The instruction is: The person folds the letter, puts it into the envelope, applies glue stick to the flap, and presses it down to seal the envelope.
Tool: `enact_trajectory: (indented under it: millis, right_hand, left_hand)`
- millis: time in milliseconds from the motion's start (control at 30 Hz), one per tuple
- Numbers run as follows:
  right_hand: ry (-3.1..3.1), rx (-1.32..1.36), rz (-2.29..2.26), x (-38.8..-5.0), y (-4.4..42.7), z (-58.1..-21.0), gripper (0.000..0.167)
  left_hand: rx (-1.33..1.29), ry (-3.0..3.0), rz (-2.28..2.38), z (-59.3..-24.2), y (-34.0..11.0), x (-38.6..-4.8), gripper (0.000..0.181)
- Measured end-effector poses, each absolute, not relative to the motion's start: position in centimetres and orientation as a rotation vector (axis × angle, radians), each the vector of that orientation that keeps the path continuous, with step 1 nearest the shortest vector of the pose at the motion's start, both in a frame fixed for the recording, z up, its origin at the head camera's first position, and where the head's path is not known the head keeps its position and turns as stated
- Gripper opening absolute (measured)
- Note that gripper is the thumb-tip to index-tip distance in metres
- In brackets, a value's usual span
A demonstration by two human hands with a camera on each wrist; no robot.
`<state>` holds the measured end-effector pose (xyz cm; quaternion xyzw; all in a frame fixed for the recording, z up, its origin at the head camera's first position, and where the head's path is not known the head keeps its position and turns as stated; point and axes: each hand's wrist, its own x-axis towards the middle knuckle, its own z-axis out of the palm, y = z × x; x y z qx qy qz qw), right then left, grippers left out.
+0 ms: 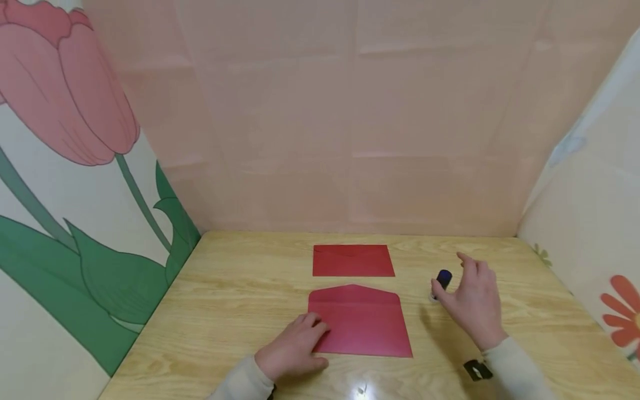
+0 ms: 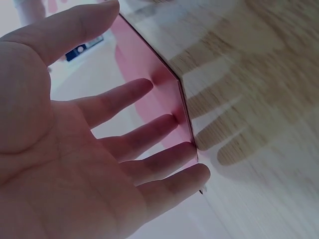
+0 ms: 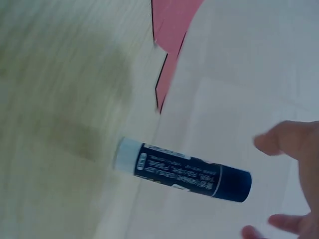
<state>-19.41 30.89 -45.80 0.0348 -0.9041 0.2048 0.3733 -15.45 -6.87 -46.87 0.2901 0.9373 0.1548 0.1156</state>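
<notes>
A pink envelope [image 1: 365, 328] lies on the table with its flap spread out toward the far side. My left hand [image 1: 295, 347] rests at its left edge, and in the left wrist view the fingertips [image 2: 142, 85] touch the envelope with the fingers loosely extended. To the right stands a dark blue glue stick [image 1: 444, 279], capped and upright. My right hand [image 1: 475, 303] is beside it, thumb and fingers spread wide. The right wrist view shows a gap between the glue stick [image 3: 184, 169] and the fingers.
Behind the pink envelope lies a red envelope [image 1: 352, 262], its flap folded down. A small black item [image 1: 477, 370] shows beside the right sleeve. A plain pinkish backdrop [image 1: 350, 139] borders the wooden table [image 1: 225, 289] at the back, with flower-printed panels at both sides.
</notes>
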Motion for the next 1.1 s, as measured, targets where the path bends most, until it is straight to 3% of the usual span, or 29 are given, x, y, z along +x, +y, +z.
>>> enact_trajectory:
  millis: [100,233,500,667,833,1100]
  right_hand:
    - [-2.463,0.011,0.592,-19.1,31.6,-46.0,0.089]
    - [-2.669,-0.055,0.661,-19.0,32.1,-46.3,0.089]
    - [-2.837,0.001,0.75,-19.4,32.9,-47.1,0.06]
    - [-2.783,0.039,0.789,-19.8,32.4,-47.4,0.044]
    - [-2.68,0.138,0.834,-19.8,30.5,-46.8,0.038]
    - [-2.642,0.438,0.875,-18.7,25.7,-45.7,0.024]
  left_hand:
    - [0.852,2.744,0.448,-46.8,-6.8,-15.5,0.058]
    - [0.851,2.742,0.45,-46.8,-6.8,-15.3,0.058]
    - [0.861,2.735,0.497,-46.6,-6.7,-15.1,0.056]
    - [0.905,2.815,0.557,-46.7,-6.5,-15.3,0.045]
    - [0.779,2.89,0.804,-46.2,-5.9,-15.8,0.036]
    - [0.726,2.769,1.162,-45.2,-5.2,-16.0,0.04]
